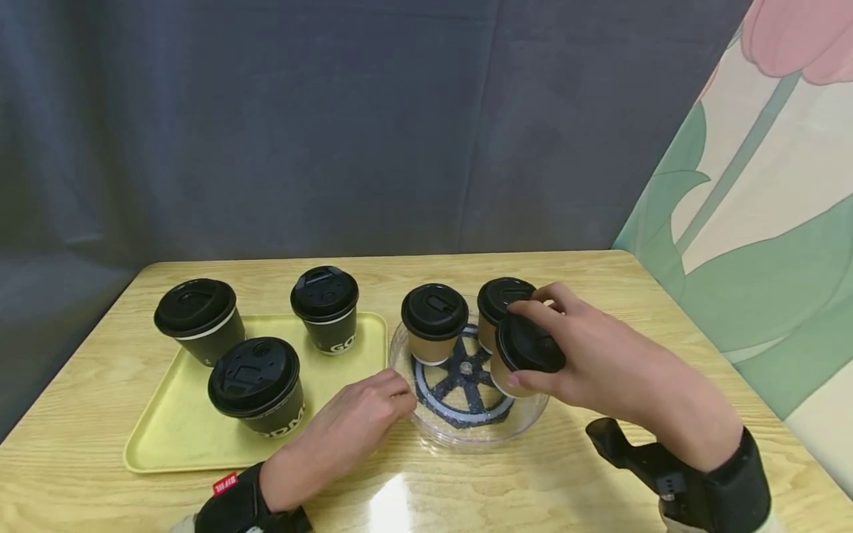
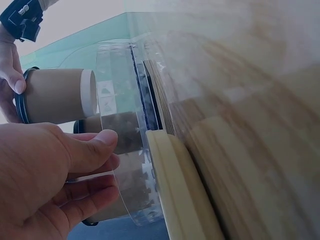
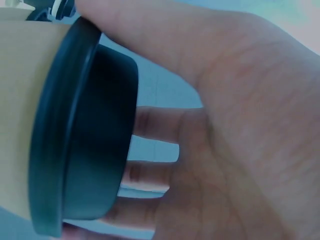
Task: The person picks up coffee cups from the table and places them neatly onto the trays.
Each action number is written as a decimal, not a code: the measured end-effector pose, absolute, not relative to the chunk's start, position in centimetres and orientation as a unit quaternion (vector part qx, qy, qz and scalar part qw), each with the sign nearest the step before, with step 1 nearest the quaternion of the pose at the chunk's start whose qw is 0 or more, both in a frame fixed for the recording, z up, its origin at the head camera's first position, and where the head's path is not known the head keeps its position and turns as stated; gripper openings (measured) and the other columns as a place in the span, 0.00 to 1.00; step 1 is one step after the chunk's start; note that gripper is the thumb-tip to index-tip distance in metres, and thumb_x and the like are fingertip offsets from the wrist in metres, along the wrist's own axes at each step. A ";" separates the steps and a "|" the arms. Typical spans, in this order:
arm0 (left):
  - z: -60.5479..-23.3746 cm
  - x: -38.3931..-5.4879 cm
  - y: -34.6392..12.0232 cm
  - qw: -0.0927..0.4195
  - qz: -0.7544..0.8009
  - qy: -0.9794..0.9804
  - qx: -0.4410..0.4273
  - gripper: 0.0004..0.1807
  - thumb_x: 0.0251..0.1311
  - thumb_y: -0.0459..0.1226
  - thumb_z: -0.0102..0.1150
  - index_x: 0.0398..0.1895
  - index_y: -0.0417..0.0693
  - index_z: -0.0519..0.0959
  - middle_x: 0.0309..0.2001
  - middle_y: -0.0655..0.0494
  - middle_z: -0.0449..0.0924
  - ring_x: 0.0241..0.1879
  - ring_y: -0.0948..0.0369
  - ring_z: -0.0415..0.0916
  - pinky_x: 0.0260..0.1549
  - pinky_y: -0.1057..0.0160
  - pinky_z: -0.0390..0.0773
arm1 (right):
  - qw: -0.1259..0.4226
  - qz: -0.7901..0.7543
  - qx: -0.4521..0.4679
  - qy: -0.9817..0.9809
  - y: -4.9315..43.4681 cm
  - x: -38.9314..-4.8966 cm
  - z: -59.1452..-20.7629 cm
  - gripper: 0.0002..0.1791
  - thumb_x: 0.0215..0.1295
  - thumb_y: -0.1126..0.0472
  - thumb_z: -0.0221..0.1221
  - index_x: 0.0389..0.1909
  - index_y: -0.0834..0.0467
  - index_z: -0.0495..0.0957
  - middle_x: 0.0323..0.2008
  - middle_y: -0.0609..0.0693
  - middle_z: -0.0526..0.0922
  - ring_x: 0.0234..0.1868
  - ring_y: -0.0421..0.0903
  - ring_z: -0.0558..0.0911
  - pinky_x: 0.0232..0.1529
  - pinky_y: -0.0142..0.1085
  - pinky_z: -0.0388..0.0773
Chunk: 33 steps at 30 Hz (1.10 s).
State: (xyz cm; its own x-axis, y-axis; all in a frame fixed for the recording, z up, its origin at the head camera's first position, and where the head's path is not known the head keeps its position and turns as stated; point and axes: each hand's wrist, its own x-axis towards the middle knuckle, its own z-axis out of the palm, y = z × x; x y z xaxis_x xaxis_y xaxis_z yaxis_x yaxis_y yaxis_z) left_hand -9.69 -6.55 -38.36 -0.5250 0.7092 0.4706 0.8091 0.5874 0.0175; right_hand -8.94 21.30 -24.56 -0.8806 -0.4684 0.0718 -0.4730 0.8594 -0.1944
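My right hand grips a brown paper cup by the edge of its black lid, thumb on one side and fingers on the other. In the left wrist view, the cup's white-edged base hangs just above the rim of a clear round plastic tray. My left hand pinches that rim between thumb and fingers at the near left side. On the tray stand two more brown cups with black lids, one at the left and one at the back, partly behind the held cup.
A yellow tray lies to the left, its edge close to the clear tray. It carries three black lidded cups: back left, back right and front. A dark curtain hangs behind the wooden table.
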 end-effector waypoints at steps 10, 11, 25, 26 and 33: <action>-38.3 -9.6 -6.6 0.214 -0.110 -0.868 -0.435 0.08 0.57 0.29 0.63 0.27 0.53 0.81 0.33 0.64 0.79 0.38 0.67 0.75 0.37 0.72 0.80 | -0.010 0.098 0.277 -0.956 19.3 -9.0 -25.4 0.36 0.55 0.41 0.68 0.63 0.52 0.72 0.53 0.53 0.71 0.41 0.45 0.80 0.41 0.40 0.81; -38.2 -9.6 -6.6 0.212 -0.108 -0.869 -0.434 0.08 0.57 0.29 0.63 0.28 0.53 0.81 0.33 0.64 0.79 0.38 0.67 0.75 0.37 0.72 0.80 | -0.016 0.094 0.278 -0.956 19.1 -9.0 -25.5 0.37 0.55 0.41 0.67 0.63 0.52 0.72 0.53 0.53 0.71 0.41 0.45 0.80 0.41 0.40 0.81; -38.2 -9.6 -6.5 0.214 -0.087 -0.873 -0.430 0.08 0.55 0.28 0.63 0.27 0.52 0.80 0.32 0.63 0.78 0.37 0.66 0.75 0.34 0.71 0.79 | -0.041 0.073 0.301 -0.950 17.4 -9.7 -27.4 0.37 0.53 0.44 0.70 0.62 0.55 0.73 0.52 0.52 0.71 0.39 0.42 0.78 0.42 0.38 0.79; -38.2 -9.6 -6.5 0.214 -0.087 -0.873 -0.430 0.08 0.55 0.28 0.63 0.27 0.52 0.80 0.32 0.63 0.78 0.37 0.66 0.75 0.34 0.71 0.79 | -0.044 0.073 0.301 -0.950 17.3 -9.8 -27.5 0.37 0.53 0.44 0.70 0.62 0.55 0.73 0.52 0.52 0.71 0.39 0.41 0.78 0.42 0.38 0.79; -38.1 -9.6 -6.5 0.210 -0.088 -0.875 -0.427 0.07 0.55 0.29 0.64 0.28 0.52 0.81 0.33 0.62 0.79 0.38 0.66 0.76 0.34 0.71 0.79 | -0.051 0.069 0.300 -0.950 17.0 -9.9 -28.1 0.37 0.53 0.43 0.70 0.63 0.53 0.73 0.51 0.51 0.72 0.39 0.41 0.78 0.41 0.37 0.78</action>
